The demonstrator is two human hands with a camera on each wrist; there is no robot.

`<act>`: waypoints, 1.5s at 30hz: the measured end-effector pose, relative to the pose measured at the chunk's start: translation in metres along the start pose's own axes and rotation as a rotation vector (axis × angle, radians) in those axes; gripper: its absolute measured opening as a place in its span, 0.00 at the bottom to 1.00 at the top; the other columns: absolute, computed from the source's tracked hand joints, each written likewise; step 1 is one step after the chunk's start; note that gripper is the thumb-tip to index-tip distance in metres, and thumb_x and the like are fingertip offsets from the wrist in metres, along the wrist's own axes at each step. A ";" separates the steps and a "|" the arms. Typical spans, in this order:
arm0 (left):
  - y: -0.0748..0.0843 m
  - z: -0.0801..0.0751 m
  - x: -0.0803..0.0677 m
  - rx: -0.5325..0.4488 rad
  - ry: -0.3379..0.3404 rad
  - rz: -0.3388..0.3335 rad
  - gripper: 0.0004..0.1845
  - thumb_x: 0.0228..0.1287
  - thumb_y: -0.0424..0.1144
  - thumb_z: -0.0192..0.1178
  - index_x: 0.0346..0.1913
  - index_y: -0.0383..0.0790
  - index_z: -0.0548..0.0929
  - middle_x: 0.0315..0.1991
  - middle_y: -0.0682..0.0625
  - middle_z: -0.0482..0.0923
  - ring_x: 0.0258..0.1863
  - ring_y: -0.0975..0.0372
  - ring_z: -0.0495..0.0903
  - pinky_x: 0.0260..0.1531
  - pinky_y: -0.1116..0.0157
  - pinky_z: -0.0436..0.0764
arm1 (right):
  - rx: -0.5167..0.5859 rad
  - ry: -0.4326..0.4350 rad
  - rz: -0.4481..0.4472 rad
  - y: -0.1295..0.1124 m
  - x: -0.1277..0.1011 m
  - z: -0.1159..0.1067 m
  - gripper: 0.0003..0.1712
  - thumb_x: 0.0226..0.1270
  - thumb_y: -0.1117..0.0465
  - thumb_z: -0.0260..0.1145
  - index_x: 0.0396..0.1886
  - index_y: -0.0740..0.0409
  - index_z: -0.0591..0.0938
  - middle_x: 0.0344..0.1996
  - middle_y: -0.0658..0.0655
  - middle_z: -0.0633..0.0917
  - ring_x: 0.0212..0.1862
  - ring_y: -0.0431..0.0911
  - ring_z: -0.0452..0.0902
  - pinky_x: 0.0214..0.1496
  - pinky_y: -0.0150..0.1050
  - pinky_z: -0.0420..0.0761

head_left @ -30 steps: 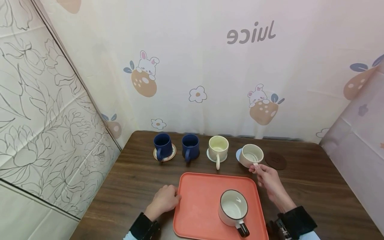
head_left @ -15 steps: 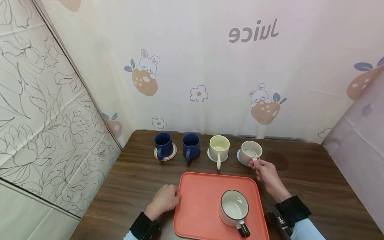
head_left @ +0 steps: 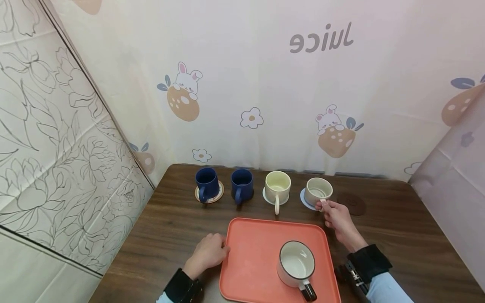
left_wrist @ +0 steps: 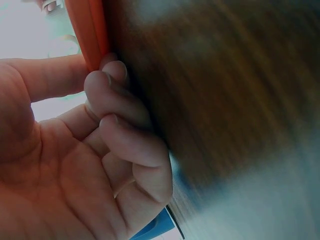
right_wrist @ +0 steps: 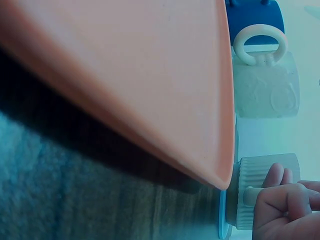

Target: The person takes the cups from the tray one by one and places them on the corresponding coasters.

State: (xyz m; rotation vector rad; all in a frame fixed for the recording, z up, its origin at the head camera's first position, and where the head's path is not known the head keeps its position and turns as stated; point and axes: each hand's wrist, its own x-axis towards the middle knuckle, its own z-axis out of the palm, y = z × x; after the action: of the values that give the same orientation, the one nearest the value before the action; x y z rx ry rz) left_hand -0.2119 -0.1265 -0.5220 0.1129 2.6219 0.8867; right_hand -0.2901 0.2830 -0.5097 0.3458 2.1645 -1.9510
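In the head view my right hand (head_left: pixel 339 221) pinches the handle of a small off-white cup (head_left: pixel 319 190). The cup stands upright over a light blue coaster (head_left: pixel 305 199), and the right wrist view shows its ribbed side. My left hand (head_left: pixel 207 254) holds the left rim of a red tray (head_left: pixel 250 252); in the left wrist view, the thumb and curled fingers (left_wrist: pixel 135 145) meet at the tray's edge. On the tray's right part is a white mug (head_left: pixel 296 265) with a dark rim and black-tipped handle. A pale yellow mug (head_left: pixel 277 187) stands left of the off-white cup.
Two dark blue mugs (head_left: pixel 207 184) stand at the back left, the leftmost on a patterned round coaster (head_left: pixel 217 197). A dark brown coaster (head_left: pixel 354 205) lies right of the off-white cup. Printed curtains (head_left: pixel 246 84) rise behind the wooden table (head_left: pixel 151 244).
My right hand has shifted the off-white cup slightly back, so more of the light blue coaster shows at its front left. In the last half second it barely moves. My left hand stays at the tray.
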 end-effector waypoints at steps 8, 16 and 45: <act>-0.001 0.001 0.000 -0.006 0.002 0.008 0.16 0.74 0.38 0.65 0.23 0.46 0.82 0.18 0.52 0.74 0.18 0.59 0.75 0.22 0.64 0.69 | -0.021 -0.007 0.019 -0.001 0.001 0.000 0.24 0.88 0.53 0.51 0.65 0.70 0.76 0.42 0.50 0.80 0.28 0.42 0.64 0.29 0.34 0.69; 0.000 0.000 0.000 -0.008 -0.001 -0.002 0.16 0.74 0.39 0.64 0.23 0.46 0.82 0.18 0.52 0.74 0.19 0.59 0.75 0.22 0.64 0.69 | -0.059 -0.014 0.011 -0.004 0.003 0.001 0.28 0.89 0.51 0.50 0.68 0.71 0.73 0.43 0.52 0.81 0.27 0.43 0.65 0.29 0.34 0.69; -0.001 -0.001 0.001 0.013 -0.013 0.020 0.16 0.73 0.38 0.64 0.23 0.46 0.81 0.17 0.52 0.72 0.17 0.60 0.73 0.20 0.64 0.67 | -0.481 0.221 -0.126 -0.007 -0.057 0.006 0.29 0.84 0.53 0.56 0.72 0.69 0.68 0.65 0.72 0.73 0.48 0.56 0.75 0.42 0.42 0.74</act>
State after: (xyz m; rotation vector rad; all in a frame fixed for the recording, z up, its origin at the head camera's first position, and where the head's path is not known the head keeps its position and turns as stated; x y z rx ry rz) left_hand -0.2132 -0.1276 -0.5220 0.1476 2.6192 0.8720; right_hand -0.2381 0.2743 -0.4859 0.3598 2.7615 -1.4278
